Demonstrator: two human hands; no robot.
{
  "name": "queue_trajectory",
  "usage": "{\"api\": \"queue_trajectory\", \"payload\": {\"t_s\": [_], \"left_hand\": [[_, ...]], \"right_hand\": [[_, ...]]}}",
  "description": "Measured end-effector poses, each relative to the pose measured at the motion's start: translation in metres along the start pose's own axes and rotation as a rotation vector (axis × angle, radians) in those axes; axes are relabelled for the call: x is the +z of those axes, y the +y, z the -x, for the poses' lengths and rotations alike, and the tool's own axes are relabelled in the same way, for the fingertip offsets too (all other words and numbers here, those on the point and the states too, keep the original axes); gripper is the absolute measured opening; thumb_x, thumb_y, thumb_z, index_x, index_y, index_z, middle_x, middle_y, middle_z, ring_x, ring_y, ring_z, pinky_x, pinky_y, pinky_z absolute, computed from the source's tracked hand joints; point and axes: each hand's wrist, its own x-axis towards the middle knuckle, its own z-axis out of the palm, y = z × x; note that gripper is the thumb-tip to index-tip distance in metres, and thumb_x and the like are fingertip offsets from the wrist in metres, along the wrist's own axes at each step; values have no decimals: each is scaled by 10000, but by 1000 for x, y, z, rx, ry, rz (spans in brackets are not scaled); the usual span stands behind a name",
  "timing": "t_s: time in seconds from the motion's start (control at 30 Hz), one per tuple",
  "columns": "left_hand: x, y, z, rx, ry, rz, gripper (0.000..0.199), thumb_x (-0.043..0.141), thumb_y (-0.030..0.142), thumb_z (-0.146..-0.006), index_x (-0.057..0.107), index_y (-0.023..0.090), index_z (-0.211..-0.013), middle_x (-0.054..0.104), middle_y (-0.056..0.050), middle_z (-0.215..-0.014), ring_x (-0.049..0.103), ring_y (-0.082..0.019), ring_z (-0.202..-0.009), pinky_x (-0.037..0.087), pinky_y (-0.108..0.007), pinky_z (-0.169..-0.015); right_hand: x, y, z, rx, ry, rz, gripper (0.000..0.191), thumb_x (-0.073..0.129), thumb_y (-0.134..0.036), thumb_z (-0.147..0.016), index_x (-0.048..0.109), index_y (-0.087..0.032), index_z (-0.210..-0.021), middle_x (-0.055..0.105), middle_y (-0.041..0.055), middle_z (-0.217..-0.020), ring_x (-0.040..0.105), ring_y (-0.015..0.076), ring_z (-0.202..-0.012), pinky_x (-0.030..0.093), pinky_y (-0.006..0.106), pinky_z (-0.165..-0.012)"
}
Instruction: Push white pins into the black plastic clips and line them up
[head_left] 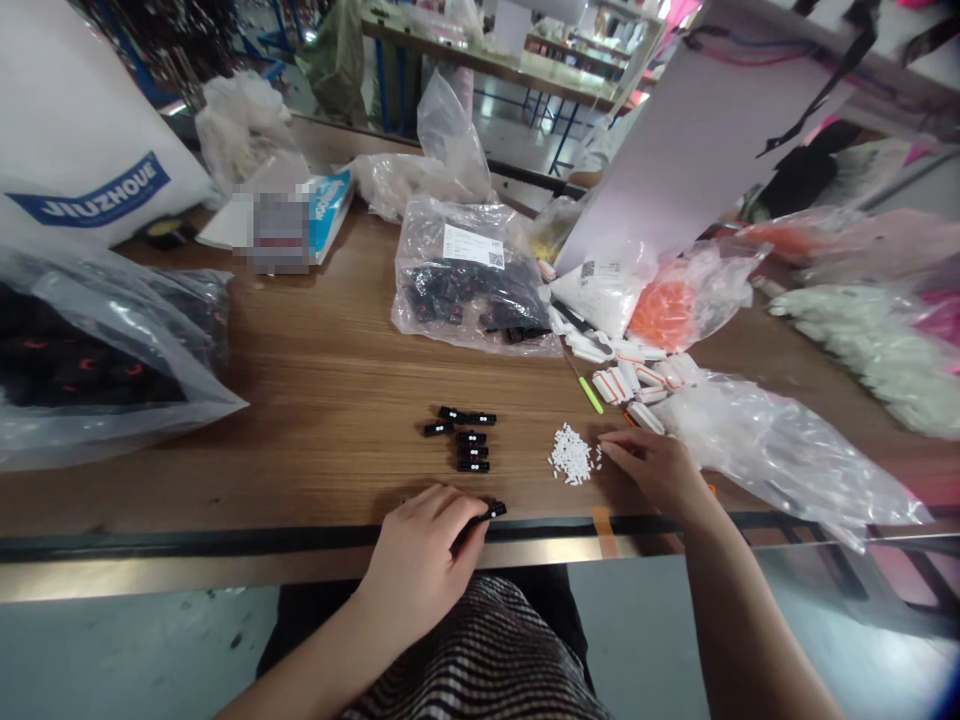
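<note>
My left hand (431,535) is at the table's front edge, its thumb and fingers closed on a small black connector-like part (495,510) with a white spot on its end. Several similar black parts (472,451) lie just beyond it, some in a short stack of rows and others loose, each showing paired white dots. To the right is a small heap of tiny white plastic pieces (571,455). At the heap's right side my right hand (656,470) has thumb and forefinger pinched together, with a few white pieces beside the fingertips. Whatever is between them is too small to make out.
A clear bag of black parts (472,285) lies behind, and a larger one (90,360) at left. A green-handled tool (590,394), white bundles (615,383), an orange-filled bag (667,305) and a crumpled clear bag (780,440) crowd the right side.
</note>
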Motion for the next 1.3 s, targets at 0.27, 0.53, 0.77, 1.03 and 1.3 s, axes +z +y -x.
{"api": "queue_trajectory", "payload": {"t_s": [0.27,0.53,0.77,1.03,1.3], "left_hand": [[1,-1,1,-7,-1,-4,75,600,177,-924,650,219,-962,704,-14,-899,663,-204,-819,546,-371,-740],[1,-2,2,-18,-9,32,106,607,162,-910,658,219,-983,707,-15,-929,666,-199,-848,545,-369,-764],[1,-3,2,-44,-41,-5,68,610,179,-913,654,213,-951,690,-14,-896,648,-202,-841,529,-361,-765],[-1,0,2,-63,-47,12,72,622,160,-895,650,210,-939,687,-9,-891,643,-199,-835,518,-348,-755],[0,0,2,-98,-69,-2,63,635,153,-873,655,196,-914,684,-23,-893,642,-211,-833,522,-364,-751]], "right_hand": [[-4,0,-5,-193,-40,135,225,596,-371,-866,764,-228,-826,749,39,-852,675,205,-772,494,334,-718],[8,-60,23,-243,32,-73,179,632,-370,-891,719,-236,-812,741,30,-866,678,204,-817,492,349,-775],[45,-130,60,-501,-238,-178,127,569,-228,-962,659,-231,-872,680,10,-861,611,178,-848,432,376,-849],[49,-138,59,-537,-222,-25,141,551,-183,-965,618,-199,-842,637,15,-830,564,187,-829,387,383,-830],[51,-145,61,-685,-130,169,216,500,-147,-974,685,-191,-872,658,37,-800,562,205,-787,374,407,-824]]}}
